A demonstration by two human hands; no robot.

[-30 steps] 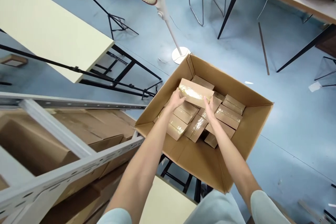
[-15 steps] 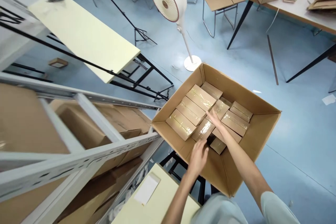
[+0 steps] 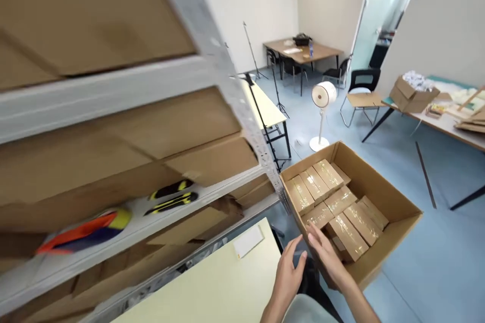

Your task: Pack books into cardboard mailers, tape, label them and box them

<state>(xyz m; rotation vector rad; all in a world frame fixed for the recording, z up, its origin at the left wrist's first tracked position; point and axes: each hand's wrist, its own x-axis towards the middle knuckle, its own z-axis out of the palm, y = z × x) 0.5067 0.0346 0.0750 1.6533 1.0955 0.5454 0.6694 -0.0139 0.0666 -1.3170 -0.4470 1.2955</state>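
A large open cardboard carton [image 3: 397, 199] stands in front of me to the right. Inside it lie several small brown boxes [image 3: 347, 234] sealed with shiny clear tape, packed side by side. My left hand [image 3: 288, 273] hovers just outside the carton's near left side, thumb apart from the fingers, holding nothing. Over the carton's near edge is my right hand [image 3: 328, 255], with its fingers stretched out toward the small boxes and nothing in it. Whether its fingertips touch a box, I cannot tell.
At left, a grey metal shelving rack [image 3: 235, 91] holds large cartons. A pale yellow table [image 3: 212, 282] bears a white flat item [image 3: 249, 241]. A white fan [image 3: 322, 111] stands beyond the carton. A cluttered table [image 3: 450, 120] is at right.
My view has swung up and left, bringing more of the rack into sight. Both hands have drawn back from the small boxes toward me and closer together.
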